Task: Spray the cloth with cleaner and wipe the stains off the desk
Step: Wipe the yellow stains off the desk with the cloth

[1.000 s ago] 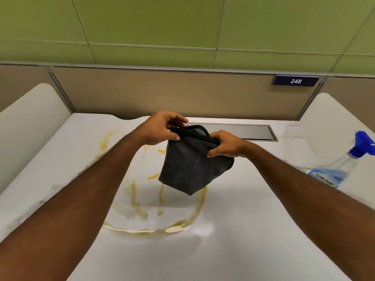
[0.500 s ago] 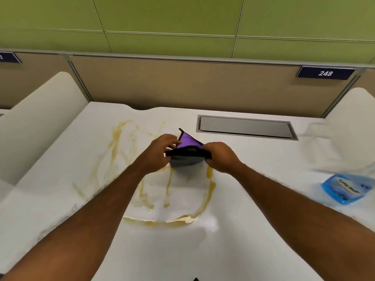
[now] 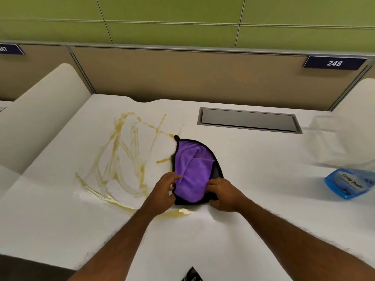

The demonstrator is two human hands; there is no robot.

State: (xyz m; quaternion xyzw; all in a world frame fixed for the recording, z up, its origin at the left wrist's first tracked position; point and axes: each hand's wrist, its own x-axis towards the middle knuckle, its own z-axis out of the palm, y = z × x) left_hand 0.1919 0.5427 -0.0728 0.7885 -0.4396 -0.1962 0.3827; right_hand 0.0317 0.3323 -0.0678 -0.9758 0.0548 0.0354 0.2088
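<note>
A folded cloth [image 3: 192, 169], purple on top with a dark grey underside and black edging, lies on the white desk [image 3: 253, 179] at its middle. My left hand [image 3: 163, 191] pinches the cloth's near left edge. My right hand [image 3: 223, 194] grips its near right corner. Yellow-brown stains [image 3: 121, 155] streak the desk left of the cloth, and a wet yellow smear [image 3: 182, 211] lies just in front of it. The cleaner bottle [image 3: 349, 183], clear with a blue label, lies on the desk at the far right, partly blurred.
A grey metal cable flap [image 3: 249, 120] is set into the desk behind the cloth. A beige partition [image 3: 182, 74] with a sign reading 248 [image 3: 333, 63] closes the back. White side dividers [image 3: 46, 110] stand left and right.
The cloth came down from the air onto the desk and now shows its purple side. Both hands moved toward me with it, and the view tilted down.
</note>
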